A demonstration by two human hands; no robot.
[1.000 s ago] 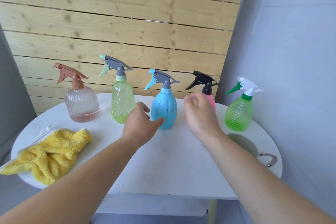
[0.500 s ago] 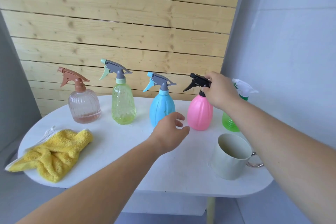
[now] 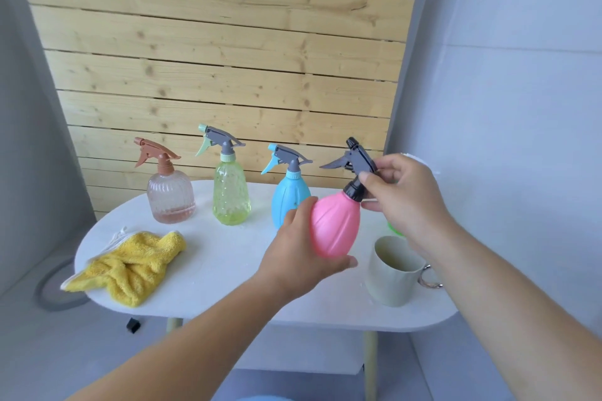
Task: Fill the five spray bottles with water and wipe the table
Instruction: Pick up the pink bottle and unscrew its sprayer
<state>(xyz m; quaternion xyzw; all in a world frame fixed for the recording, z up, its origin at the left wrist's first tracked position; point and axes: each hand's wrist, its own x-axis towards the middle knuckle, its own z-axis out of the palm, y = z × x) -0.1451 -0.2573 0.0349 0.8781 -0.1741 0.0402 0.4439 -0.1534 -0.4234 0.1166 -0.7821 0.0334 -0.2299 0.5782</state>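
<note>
The pink spray bottle (image 3: 335,225) is held tilted above the tabletop (image 3: 228,264), beside the pale green mug (image 3: 394,273). The left hand (image 3: 303,257) grips its body and the right hand (image 3: 400,195) pinches the black trigger head (image 3: 358,159). If the cap is twisted under a loose grip, the smooth bottle could slip and topple the mug.

Five spray bottles: a clear bottle (image 3: 171,198), a yellow-green bottle (image 3: 230,195), a blue bottle (image 3: 288,202), a pink bottle (image 3: 335,228) and a green bottle (image 3: 394,228), mostly hidden at right. One yellow cloth (image 3: 130,265), one mug (image 3: 392,277), one worktop (image 3: 228,257). Two hands: left hand (image 3: 299,257), right hand (image 3: 404,195).
</note>
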